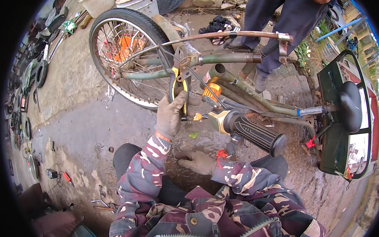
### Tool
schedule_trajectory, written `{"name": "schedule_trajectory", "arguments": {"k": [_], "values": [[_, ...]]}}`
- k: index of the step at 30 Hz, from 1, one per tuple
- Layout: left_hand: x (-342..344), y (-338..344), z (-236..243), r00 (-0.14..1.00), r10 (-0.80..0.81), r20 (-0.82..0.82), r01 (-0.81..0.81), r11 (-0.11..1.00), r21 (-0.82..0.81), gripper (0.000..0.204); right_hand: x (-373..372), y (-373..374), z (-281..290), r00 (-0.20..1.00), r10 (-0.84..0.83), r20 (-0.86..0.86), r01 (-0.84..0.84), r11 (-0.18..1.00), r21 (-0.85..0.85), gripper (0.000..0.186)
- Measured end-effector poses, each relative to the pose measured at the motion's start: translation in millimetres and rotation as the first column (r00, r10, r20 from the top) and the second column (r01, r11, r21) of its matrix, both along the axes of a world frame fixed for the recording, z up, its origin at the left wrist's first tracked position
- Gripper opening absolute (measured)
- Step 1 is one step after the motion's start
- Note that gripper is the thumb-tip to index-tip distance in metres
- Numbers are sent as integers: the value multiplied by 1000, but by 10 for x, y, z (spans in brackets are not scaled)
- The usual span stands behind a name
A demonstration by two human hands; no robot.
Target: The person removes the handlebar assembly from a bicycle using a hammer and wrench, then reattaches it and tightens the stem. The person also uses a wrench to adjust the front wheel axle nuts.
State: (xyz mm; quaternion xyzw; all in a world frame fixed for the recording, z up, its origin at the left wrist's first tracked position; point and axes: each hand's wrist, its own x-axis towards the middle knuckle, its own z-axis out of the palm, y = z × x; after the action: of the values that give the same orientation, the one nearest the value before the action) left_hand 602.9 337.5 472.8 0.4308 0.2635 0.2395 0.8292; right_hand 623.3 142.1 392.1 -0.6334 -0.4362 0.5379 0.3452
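My gloved left hand (169,116) is closed around the yellow-and-black handles of a pair of pliers (174,83). The pliers' jaws are at a small metal bracket (184,75) beside the fork (148,74) of a bicycle front wheel (111,42). My gloved right hand (198,162) is held low between my knees, fingers stretched to the left, with nothing visible in it. Just beyond it is a handlebar with a black ribbed grip (257,133). The fork's bare tube lies apart from the green bicycle frame (251,91), whose head tube shows an open end.
An orange reflector lamp (211,92) hangs by the head tube. A person in dark trousers (269,15) stands close behind the frame. The saddle (350,106) and a dark green box cart (336,126) are at the right. Tools (101,204) and loose parts lie at the left.
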Motion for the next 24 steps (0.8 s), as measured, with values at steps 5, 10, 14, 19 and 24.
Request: {"name": "schedule_trajectory", "arguments": {"k": [5,10,14,19,24], "values": [[-85,-5,139,932,-304,-197,319,947,45,38,31,-40,-2,998,59,30,-57,996,-61,48],[-244,82,134,978,-122,-168,127,992,17,34,68,-54,-17,999,48,17,-47,997,-59,49],[-352,113,40,966,-157,-206,180,979,97,36,212,-27,48,997,-80,-3,80,996,-37,48],[-498,46,-18,990,-126,-70,131,989,74,64,283,-30,113,960,-195,-201,172,977,-129,43],[-819,-89,310,986,-99,-137,71,978,-194,80,22,-129,316,956,-221,-195,182,963,-196,39]]}}
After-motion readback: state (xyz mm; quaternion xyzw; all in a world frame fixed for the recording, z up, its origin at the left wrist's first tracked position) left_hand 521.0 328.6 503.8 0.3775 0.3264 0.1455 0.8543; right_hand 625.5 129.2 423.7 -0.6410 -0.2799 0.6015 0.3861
